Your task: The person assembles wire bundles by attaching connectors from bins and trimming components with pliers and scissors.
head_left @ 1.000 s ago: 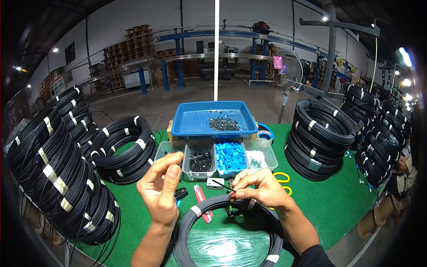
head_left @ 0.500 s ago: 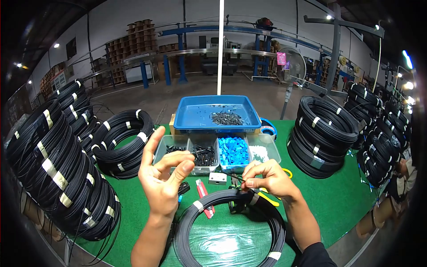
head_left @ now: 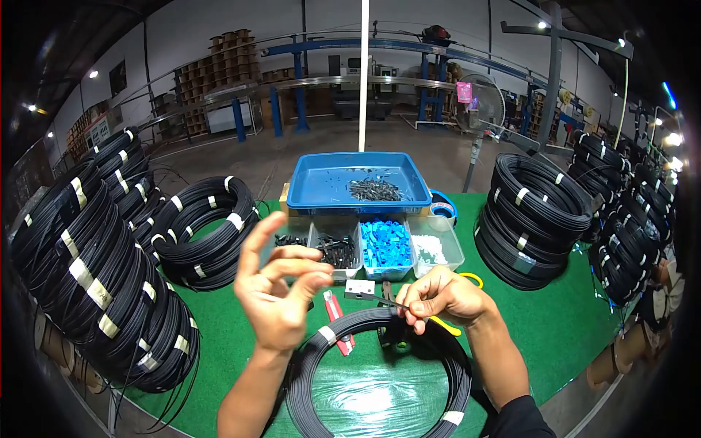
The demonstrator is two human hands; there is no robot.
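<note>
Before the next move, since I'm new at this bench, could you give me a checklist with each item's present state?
1. Right hand pinching the thin black cable end: ok.
2. Left hand free: ok; nothing visible held.
3. Cable end apart from the grey metal block: cannot tell; they overlap in view.
4. Red utility knife clear of the large black coil: not ok; the coil crosses it.
5. Knife blade retracted: cannot tell; too small to see.
6. Small bright-blue pieces in stock: ok; heaped.
</note>
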